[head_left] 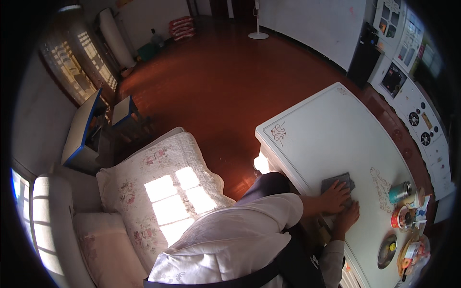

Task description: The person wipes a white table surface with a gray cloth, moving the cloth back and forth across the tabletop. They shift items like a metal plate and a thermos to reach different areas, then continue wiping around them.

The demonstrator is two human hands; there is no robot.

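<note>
A folded grey cloth [338, 181] lies on the white table [324, 133] with a brown scroll pattern. My left hand [335, 198] rests flat on the cloth, its fingers spread towards the far edge. Just below it in the view, my right hand [348, 216] touches the table by the cloth's lower end, fingers bent; whether it grips the cloth is hidden. To the right of the hands stand a teal jar with a metal lid [399, 192] and a red and white tub [399, 217]. A metal dish [385, 255] holds a small yellow-green thing.
A bagged pile of food-like items [414, 253] sits at the table's right end. A sofa or bed with a floral quilt [155, 158] and a pillow [104, 244] is at left. Beyond are a small stool [121, 111], a white cabinet [410, 104] and a fan's stand [258, 35].
</note>
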